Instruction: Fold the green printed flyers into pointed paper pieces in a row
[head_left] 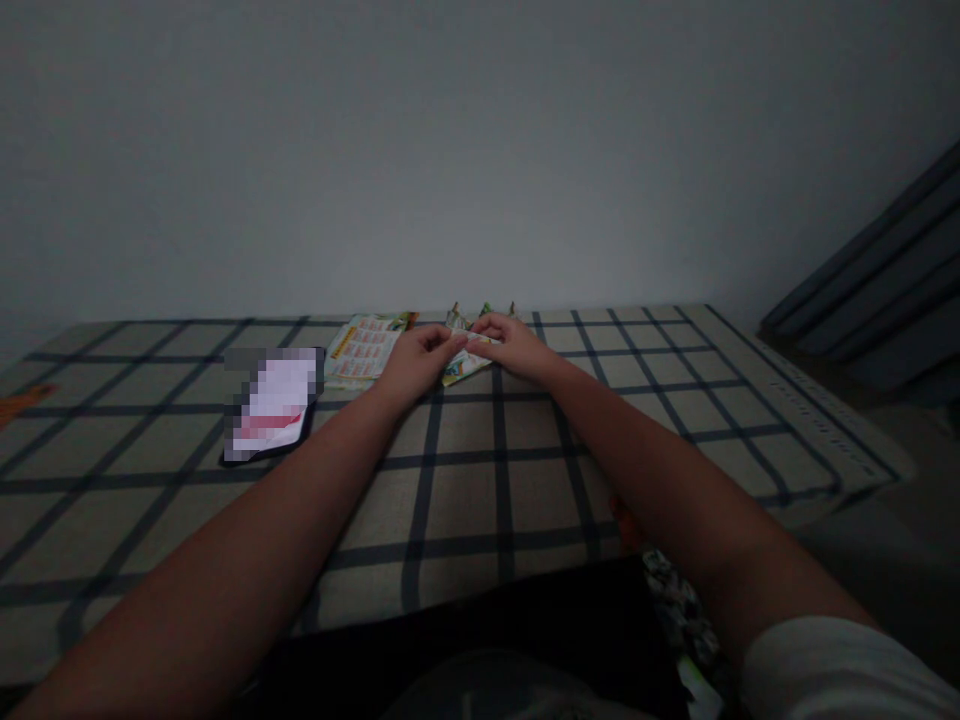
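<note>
beyond white sleeve (840, 660), pinched printed paper (466, 369) with left hand (417, 362) and right hand (517, 348), near phone (277, 400) on checked cloth (465, 500).

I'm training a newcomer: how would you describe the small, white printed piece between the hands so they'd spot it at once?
Near the far edge of the beige cloth with dark grid lines, the left hand and right hand meet. Between them is the small, white, colourfully printed piece. Unlike the larger pale sheet with reddish printed blocks to its left, it is held by both hands.
</note>
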